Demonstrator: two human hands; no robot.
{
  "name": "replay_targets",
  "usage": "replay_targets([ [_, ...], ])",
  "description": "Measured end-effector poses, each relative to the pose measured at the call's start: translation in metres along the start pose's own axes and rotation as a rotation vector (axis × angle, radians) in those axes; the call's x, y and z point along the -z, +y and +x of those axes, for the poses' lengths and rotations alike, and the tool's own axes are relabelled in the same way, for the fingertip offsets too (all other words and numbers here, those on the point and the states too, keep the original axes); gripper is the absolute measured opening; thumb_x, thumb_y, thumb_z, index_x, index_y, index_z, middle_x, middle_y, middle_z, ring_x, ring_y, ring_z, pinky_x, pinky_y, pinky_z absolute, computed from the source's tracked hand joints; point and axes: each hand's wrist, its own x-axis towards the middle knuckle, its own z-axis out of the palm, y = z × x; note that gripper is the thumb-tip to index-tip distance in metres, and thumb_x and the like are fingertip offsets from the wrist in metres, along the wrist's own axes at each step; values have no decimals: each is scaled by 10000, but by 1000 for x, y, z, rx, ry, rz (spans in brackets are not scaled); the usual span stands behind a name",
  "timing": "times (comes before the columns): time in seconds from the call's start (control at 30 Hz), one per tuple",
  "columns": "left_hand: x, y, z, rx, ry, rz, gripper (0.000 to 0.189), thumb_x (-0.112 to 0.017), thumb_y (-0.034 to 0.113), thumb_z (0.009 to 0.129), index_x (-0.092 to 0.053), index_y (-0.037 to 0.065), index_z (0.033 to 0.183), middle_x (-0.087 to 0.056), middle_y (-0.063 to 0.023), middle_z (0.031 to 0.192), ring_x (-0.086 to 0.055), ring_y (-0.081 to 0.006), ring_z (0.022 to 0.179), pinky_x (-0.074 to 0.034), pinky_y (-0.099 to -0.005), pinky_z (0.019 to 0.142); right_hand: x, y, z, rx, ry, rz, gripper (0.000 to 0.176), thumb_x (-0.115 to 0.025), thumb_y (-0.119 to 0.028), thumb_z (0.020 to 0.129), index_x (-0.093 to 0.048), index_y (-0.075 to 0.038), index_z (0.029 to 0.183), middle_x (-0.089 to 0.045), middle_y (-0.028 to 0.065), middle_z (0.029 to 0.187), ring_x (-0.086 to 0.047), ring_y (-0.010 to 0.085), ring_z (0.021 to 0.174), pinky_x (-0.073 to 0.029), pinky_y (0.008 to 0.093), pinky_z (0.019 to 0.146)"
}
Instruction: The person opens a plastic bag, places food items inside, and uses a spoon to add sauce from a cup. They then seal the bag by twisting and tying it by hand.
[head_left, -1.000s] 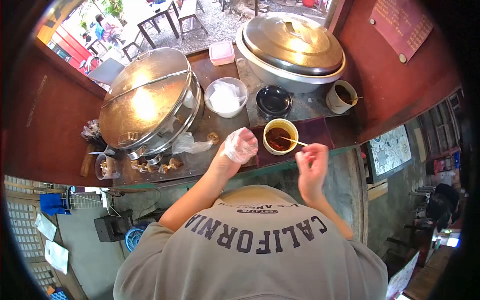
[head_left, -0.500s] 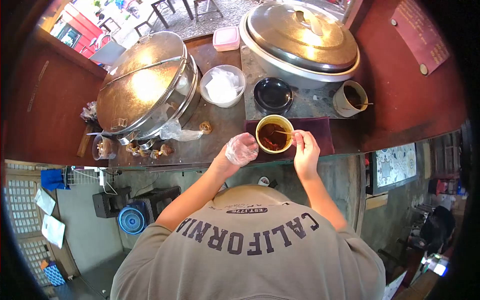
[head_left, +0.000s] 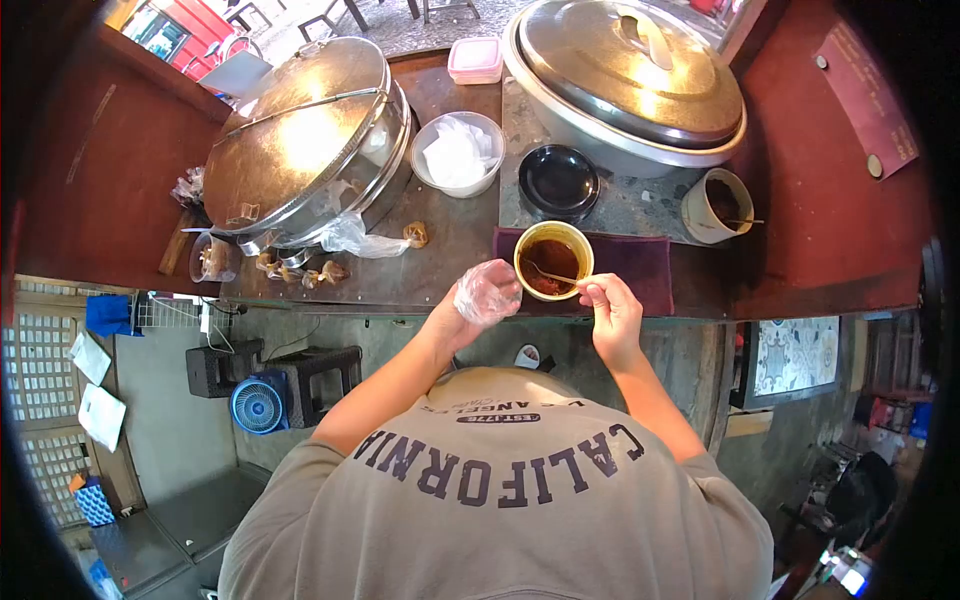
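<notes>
My right hand (head_left: 612,308) pinches the handle of a metal spoon (head_left: 558,277). The spoon's bowl dips into dark reddish-brown sauce (head_left: 546,258) inside a pale yellow tub (head_left: 588,250). Just left of the tub, my left hand (head_left: 452,322) is closed, with a clear plastic bag (head_left: 487,292) around its curled fingers. Whether anything is inside that bag I cannot make out. Beneath the tub lies a dark maroon cloth (head_left: 640,270). Behind it sits a stack of black plates (head_left: 558,182).
A large lidded steel pot (head_left: 300,140) fills the left, with knotted small bags (head_left: 330,272) before it. A bowl of white plastic (head_left: 458,155), a pink-lidded box (head_left: 475,62) and a big lidded basin (head_left: 630,75) stand farther back. A white tub with a utensil (head_left: 712,215) is at right.
The spoon has swung lower in the sauce, its handle now crossing the tub's near right rim. The whole view has shifted slightly. My left hand stays beside the tub.
</notes>
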Motion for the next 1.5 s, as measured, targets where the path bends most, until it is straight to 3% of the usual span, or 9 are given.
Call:
replay_targets([
  [0.2,-3,-1,-2,-12,-23,-53,328,-567,265,923,-598,86,1197,-623,-110,1159,-587,-289,1061,-502,-442,902,3,10,-3,-248,176,256,263,-486,-206,1009,-633,0,939,-629,38,802,-569,98,693,-476,233,652],
  [0.33,-10,0,-4,-3,-68,-106,309,-592,235,904,-616,93,1177,-633,-106,1141,-589,-284,1054,-499,-431,901,4,20,-3,-368,277,393,269,-489,-225,1010,-637,-7,955,-623,36,784,-556,90,676,-463,224,644],
  [0.63,-8,-2,-1,-11,-198,-180,316,-582,196,903,-611,97,1201,-634,-115,1157,-577,-305,1075,-498,-436,894,13,32,-3,-442,371,568,259,-507,-229,1001,-642,-13,952,-631,37,798,-560,98,683,-469,233,652],
  [0.83,-7,-4,-1,3,-127,-188,321,-573,200,910,-607,99,1213,-633,-111,1148,-574,-301,1072,-497,-433,888,13,35,-6,-428,381,570,251,-512,-221,998,-642,-10,959,-630,49,811,-561,103,690,-473,236,661],
  [1.5,-1,-4,0,51,-163,-223,359,-546,206,926,-571,109,1271,-620,-101,1215,-580,-279,1109,-480,-434,936,16,22,-3,-409,388,579,238,-522,-206,991,-641,-2,971,-636,56,825,-559,110,690,-474,235,652],
])
